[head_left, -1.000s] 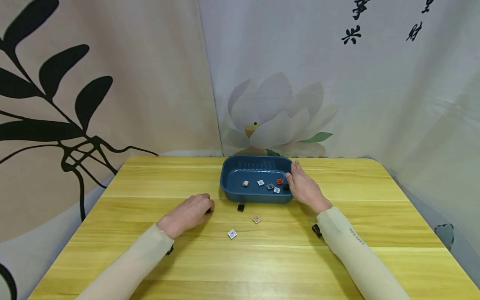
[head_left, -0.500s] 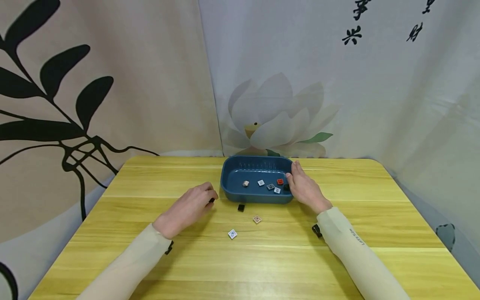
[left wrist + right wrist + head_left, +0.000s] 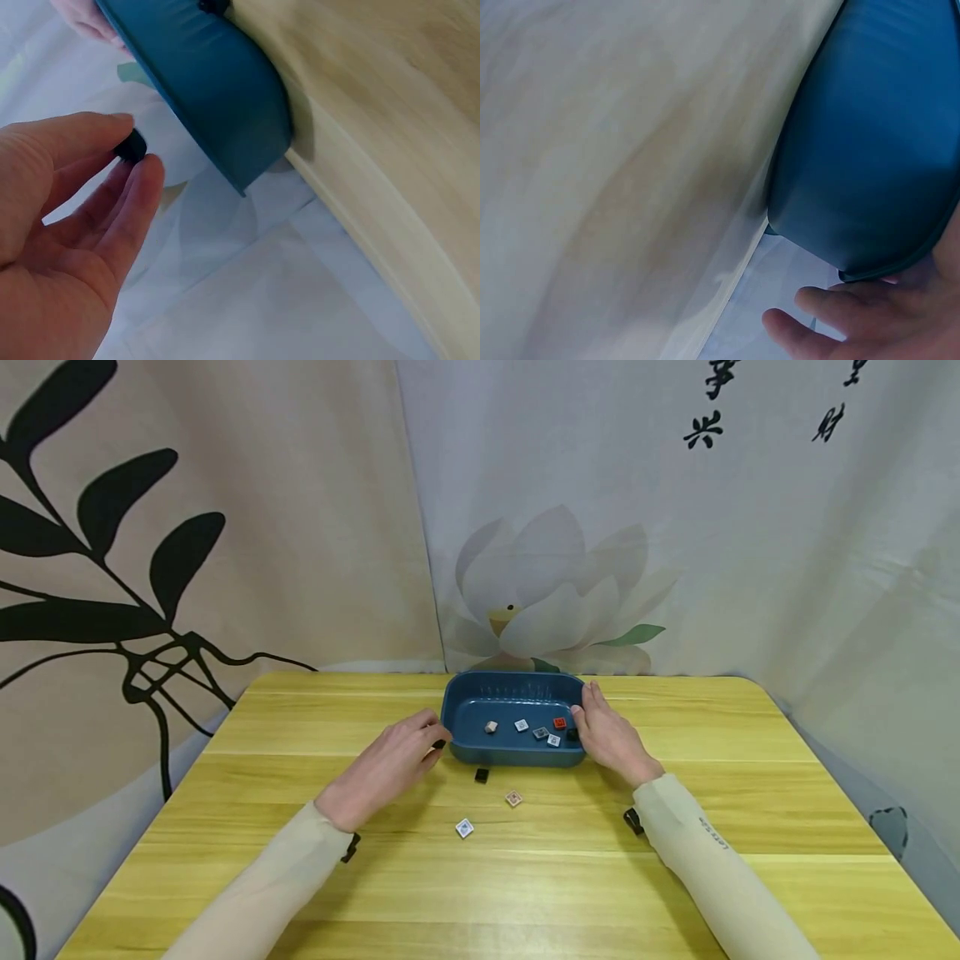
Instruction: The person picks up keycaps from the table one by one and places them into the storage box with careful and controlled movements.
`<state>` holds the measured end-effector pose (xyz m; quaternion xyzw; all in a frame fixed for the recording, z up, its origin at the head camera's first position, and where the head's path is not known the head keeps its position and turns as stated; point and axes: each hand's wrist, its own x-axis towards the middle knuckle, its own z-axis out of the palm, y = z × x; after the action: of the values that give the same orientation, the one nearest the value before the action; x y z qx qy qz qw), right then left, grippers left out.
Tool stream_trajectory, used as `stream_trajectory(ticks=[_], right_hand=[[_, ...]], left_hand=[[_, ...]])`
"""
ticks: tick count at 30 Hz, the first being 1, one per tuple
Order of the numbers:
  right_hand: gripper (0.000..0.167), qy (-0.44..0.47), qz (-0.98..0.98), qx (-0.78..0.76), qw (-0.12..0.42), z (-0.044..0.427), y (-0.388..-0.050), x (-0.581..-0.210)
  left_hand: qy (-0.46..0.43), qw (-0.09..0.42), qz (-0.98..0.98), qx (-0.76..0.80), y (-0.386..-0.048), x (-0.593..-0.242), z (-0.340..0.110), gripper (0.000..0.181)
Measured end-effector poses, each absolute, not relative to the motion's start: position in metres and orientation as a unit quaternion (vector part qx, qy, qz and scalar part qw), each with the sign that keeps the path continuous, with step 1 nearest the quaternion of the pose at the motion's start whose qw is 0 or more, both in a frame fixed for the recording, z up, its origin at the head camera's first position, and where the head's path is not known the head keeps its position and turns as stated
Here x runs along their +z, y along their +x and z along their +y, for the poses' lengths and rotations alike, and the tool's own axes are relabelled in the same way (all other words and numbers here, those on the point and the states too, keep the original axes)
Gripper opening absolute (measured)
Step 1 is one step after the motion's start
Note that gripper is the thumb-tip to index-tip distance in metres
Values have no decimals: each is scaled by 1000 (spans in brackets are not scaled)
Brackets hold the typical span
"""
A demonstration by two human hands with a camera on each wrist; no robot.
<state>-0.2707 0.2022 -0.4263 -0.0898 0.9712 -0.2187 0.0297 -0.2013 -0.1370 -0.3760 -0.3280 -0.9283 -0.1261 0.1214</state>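
- Wood-grained counter (image 3: pixel 675 877)
- Blue tray (image 3: pixel 517 758) on the counter, small pieces inside
- Right grip (image 3: pixel 613 742): fingers extended against the tray's right end
- Left grip (image 3: pixel 386 767): thumb and fingertips nearly together, pinching
- Black piece (image 3: pixel 133 147), just beside the tray's left rim

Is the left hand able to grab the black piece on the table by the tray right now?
Probably not cleanly: the left hand pinches a small dark piece. Otherwise the way to the black piece on the table looks free, with nothing seen between.

Right-hand fingers (image 3: pixel 838 307) at a blue tray (image 3: pixel 874 142) on a wooden table (image 3: pixel 600 165)
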Motion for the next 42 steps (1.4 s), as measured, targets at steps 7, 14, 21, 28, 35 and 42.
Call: stream_trajectory(ticks=[7, 14, 21, 28, 35, 42], right_hand=[[64, -89, 971, -219, 31, 203, -271, -427], [64, -89, 971, -223, 27, 202, -270, -425], [64, -91, 970, -224, 24, 201, -270, -425], [64, -85, 970, -226, 24, 201, -270, -426], [64, -84, 970, -225, 26, 200, -271, -427], [64, -83, 971, -221, 25, 200, -271, -427]], left_hand=[[-337, 161, -917, -139, -210, -373, -124, 21], [-345, 162, -915, -132, -220, -372, -111, 18], [-336, 144, -921, -138, -230, -372, -98, 21], [-328, 125, -928, -127, -245, -371, -86, 21], [-316, 86, -939, -103, -261, -373, -78, 24], [-285, 34, -956, -67, -281, -379, -70, 23]])
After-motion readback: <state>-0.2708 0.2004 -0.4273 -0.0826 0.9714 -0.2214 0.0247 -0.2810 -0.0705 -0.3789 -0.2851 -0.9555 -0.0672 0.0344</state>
